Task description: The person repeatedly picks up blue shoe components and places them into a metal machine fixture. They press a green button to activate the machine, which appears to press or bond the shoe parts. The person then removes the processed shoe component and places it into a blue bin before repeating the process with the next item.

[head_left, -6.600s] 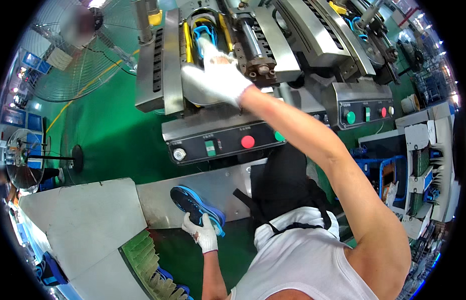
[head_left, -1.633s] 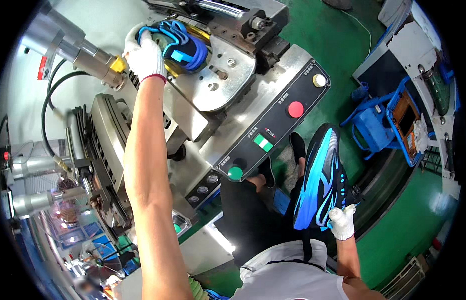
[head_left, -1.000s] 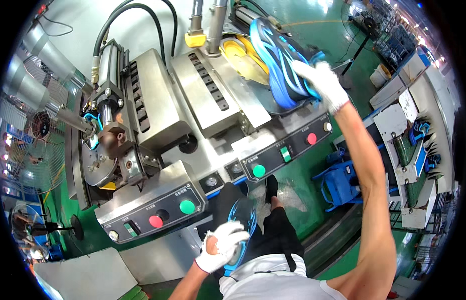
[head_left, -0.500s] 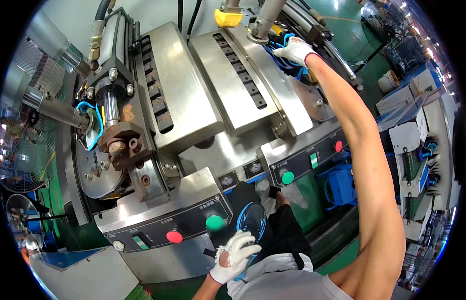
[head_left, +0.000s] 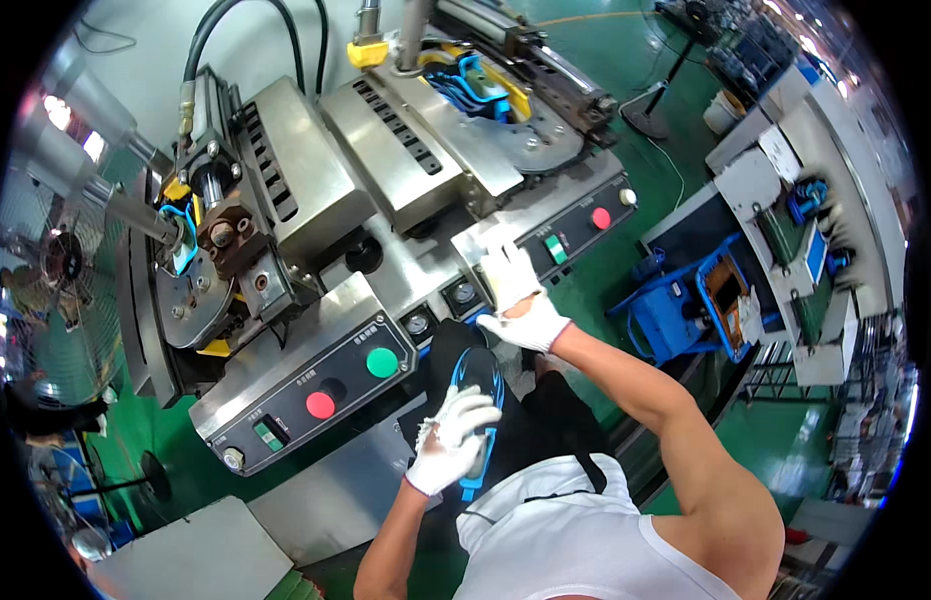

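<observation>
Item: left hand [head_left: 450, 440], gloved, part-open, fingers curved over a black-and-blue shoe [head_left: 477, 372] at the person's lap; whether it grips, I cannot tell from here. Shoe's long axis runs from waist toward the machine [head_left: 395, 130], left hand nearer. Item: right hand [head_left: 523, 300], gloved, fingers extended, nothing visible in hold, over the left end of the right control panel [head_left: 577, 232]. Item: second shoe [head_left: 467, 92], in the machine's right station, beyond the right hand, which is nearer.

Tiny pale lettering [head_left: 365, 336] on left black control panel [head_left: 291, 402] and right black control panel [head_left: 577, 229], none of it readable.
</observation>
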Action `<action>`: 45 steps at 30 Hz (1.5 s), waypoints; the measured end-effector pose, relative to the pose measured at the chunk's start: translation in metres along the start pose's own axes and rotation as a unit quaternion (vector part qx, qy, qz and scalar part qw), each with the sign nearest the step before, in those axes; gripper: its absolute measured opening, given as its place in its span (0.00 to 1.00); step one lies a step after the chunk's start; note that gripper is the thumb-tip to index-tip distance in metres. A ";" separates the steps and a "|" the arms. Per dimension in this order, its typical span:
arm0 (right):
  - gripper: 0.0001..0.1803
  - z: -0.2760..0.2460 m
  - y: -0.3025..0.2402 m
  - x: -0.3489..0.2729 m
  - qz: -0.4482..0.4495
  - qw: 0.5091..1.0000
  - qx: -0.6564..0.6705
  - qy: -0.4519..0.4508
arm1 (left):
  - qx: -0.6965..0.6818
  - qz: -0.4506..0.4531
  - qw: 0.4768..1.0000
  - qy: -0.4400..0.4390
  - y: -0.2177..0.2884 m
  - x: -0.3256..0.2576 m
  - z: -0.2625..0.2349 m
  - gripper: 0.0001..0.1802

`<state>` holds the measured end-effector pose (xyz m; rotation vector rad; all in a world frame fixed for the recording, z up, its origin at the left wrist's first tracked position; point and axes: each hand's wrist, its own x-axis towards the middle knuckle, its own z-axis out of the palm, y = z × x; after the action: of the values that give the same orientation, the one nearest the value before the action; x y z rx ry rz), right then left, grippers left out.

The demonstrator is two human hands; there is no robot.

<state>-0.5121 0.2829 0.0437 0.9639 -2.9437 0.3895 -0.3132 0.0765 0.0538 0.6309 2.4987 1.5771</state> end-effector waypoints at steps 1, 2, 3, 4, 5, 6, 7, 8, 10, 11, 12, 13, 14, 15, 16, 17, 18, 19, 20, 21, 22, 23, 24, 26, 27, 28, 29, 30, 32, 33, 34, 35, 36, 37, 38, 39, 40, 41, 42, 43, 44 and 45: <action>0.55 0.003 0.002 0.001 0.017 0.991 -0.101 -0.087 | 0.000 -0.005 1.000 0.006 0.002 0.001 0.005 0.23; 0.56 0.009 0.006 -0.007 0.017 0.999 -0.037 -0.027 | -0.003 -0.011 1.000 0.011 0.008 0.005 0.010 0.23; 0.57 0.015 0.012 -0.018 0.016 0.999 0.025 0.033 | -0.007 -0.017 1.000 0.016 0.014 0.010 0.015 0.23; 0.59 0.020 0.012 -0.026 0.019 0.995 0.074 0.066 | -0.004 -0.004 0.999 0.032 0.015 0.010 0.019 0.22; 0.58 0.010 0.012 -0.038 0.038 0.993 0.099 0.054 | 0.001 -0.007 0.998 0.062 0.023 0.015 0.023 0.21; 0.59 0.000 0.011 -0.063 0.032 0.986 0.152 0.068 | 0.006 -0.018 0.997 0.077 0.025 0.015 0.031 0.20; 0.59 -0.010 0.008 -0.090 0.019 0.976 0.202 0.084 | 0.011 -0.028 0.995 0.096 0.025 0.016 0.037 0.20; 0.60 -0.027 0.005 -0.121 0.056 0.972 0.227 0.039 | 0.016 -0.015 0.993 0.120 0.034 0.023 0.042 0.19; 0.62 -0.043 -0.002 -0.196 0.124 0.939 0.320 -0.015 | 0.019 0.010 0.991 0.134 0.048 0.041 0.058 0.18; 0.64 -0.045 -0.006 -0.230 0.146 0.910 0.387 -0.018 | 0.021 0.021 0.990 0.135 0.062 0.054 0.065 0.18; 0.65 -0.052 -0.014 -0.261 0.175 0.889 0.423 -0.025 | 0.025 0.036 0.989 0.142 0.074 0.067 0.078 0.19; 0.67 -0.059 -0.025 -0.285 0.203 0.864 0.459 -0.031 | 0.042 0.097 0.984 0.143 0.080 0.083 0.090 0.21; 0.71 -0.068 -0.036 -0.303 0.230 0.847 0.479 -0.007 | 0.024 0.116 0.984 0.131 0.098 0.101 0.105 0.22; 0.74 -0.049 -0.038 -0.325 0.209 0.835 0.504 0.073 | 0.002 0.131 0.986 0.105 0.121 0.121 0.120 0.23; 0.74 -0.064 -0.046 -0.326 0.249 0.842 0.461 0.132 | 0.006 0.172 0.981 0.091 0.137 0.136 0.137 0.23; 0.74 -0.081 -0.052 -0.323 0.293 0.842 0.410 0.192 | -0.009 0.190 0.979 0.072 0.160 0.153 0.157 0.24; 0.72 -0.083 -0.051 -0.322 0.351 0.761 0.460 0.293 | -0.057 0.218 0.973 0.057 0.180 0.166 0.177 0.25; 0.62 -0.086 -0.035 -0.328 0.365 0.814 0.270 0.363 | -0.056 0.254 0.965 0.013 0.206 0.176 0.188 0.28; 0.54 -0.072 -0.017 -0.331 0.356 0.715 0.375 0.470 | -0.058 0.319 0.946 -0.004 0.224 0.186 0.204 0.28; 0.48 -0.060 -0.004 -0.345 0.356 0.670 0.382 0.528 | -0.067 0.382 0.922 -0.022 0.238 0.195 0.224 0.29; 0.42 -0.048 0.006 -0.365 0.361 0.641 0.369 0.567 | -0.068 0.399 0.912 -0.059 0.262 0.204 0.236 0.31; 0.37 -0.036 0.025 -0.382 0.368 0.616 0.350 0.602 | -0.071 0.421 0.899 -0.096 0.285 0.208 0.244 0.33; 0.31 -0.031 0.048 -0.396 0.378 0.594 0.331 0.629 | -0.052 0.439 0.895 -0.064 0.293 0.204 0.253 0.37; 0.31 -0.068 0.098 -0.421 0.390 0.551 0.332 0.659 | -0.046 0.478 0.871 -0.103 0.292 0.205 0.255 0.39; 0.33 -0.114 0.115 -0.412 0.395 0.522 0.289 0.699 | -0.041 0.481 0.869 -0.108 0.278 0.207 0.253 0.39; 0.34 -0.161 0.134 -0.406 0.407 0.490 0.238 0.733 | -0.023 0.472 0.868 -0.153 0.268 0.199 0.252 0.38; 0.36 -0.187 0.158 -0.402 0.420 0.461 0.160 0.765 | -0.025 0.458 0.876 -0.150 0.253 0.195 0.252 0.36; 0.36 -0.200 0.190 -0.407 0.467 0.461 0.108 0.747 | 0.003 0.421 0.889 -0.180 0.235 0.192 0.246 0.34; 0.37 -0.212 0.271 -0.445 0.528 0.479 0.055 0.699 | 0.017 0.358 0.913 -0.194 0.196 0.179 0.231 0.31; 0.36 -0.216 0.320 -0.475 0.545 0.507 0.080 0.662 | 0.004 0.333 0.926 -0.179 0.175 0.170 0.225 0.29; 0.36 -0.218 0.372 -0.504 0.560 0.541 0.112 0.617 | 0.010 0.304 0.938 -0.168 0.158 0.161 0.217 0.26; 0.36 -0.218 0.419 -0.537 0.568 0.574 0.151 0.570 | 0.036 0.253 0.950 -0.181 0.144 0.152 0.206 0.25; 0.39 -0.220 0.447 -0.540 0.526 0.649 0.018 0.549 | 0.053 0.220 0.960 -0.164 0.129 0.140 0.197 0.24; 0.40 -0.222 0.474 -0.536 0.567 0.598 0.162 0.543 | 0.069 0.189 0.968 -0.149 0.114 0.125 0.187 0.24; 0.41 -0.222 0.503 -0.524 0.604 0.528 0.291 0.522 | 0.091 0.125 0.975 -0.160 0.094 0.107 0.181 0.24; 0.48 -0.234 0.548 -0.569 0.660 0.562 0.206 0.454 | 0.096 0.080 0.979 -0.163 0.090 0.098 0.170 0.24; 0.55 -0.257 0.584 -0.612 0.711 0.585 0.103 0.375 | 0.082 0.057 0.984 -0.146 0.082 0.091 0.158 0.24; 0.62 -0.270 0.617 -0.628 0.746 0.598 0.017 0.293 | 0.074 0.026 0.989 -0.126 0.075 0.086 0.153 0.24; 0.65 -0.267 0.631 -0.649 0.721 0.607 0.014 0.332 | 0.072 -0.015 0.991 -0.115 0.064 0.080 0.146 0.23; 0.65 -0.254 0.645 -0.636 0.719 0.615 0.029 0.323 | 0.090 -0.035 0.991 -0.088 0.070 0.070 0.134 0.20; 0.65 -0.250 0.648 -0.631 0.730 0.611 0.038 0.304 | 0.100 -0.062 0.992 -0.054 0.068 0.056 0.124 0.19; 0.65 -0.250 0.642 -0.629 0.742 0.602 0.039 0.292 | 0.105 -0.088 0.990 -0.015 0.060 0.034 0.115 0.18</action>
<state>-0.3931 1.2076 0.0790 -1.5564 -2.2350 0.5914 -0.2904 0.2090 0.0593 0.4387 2.6368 1.2458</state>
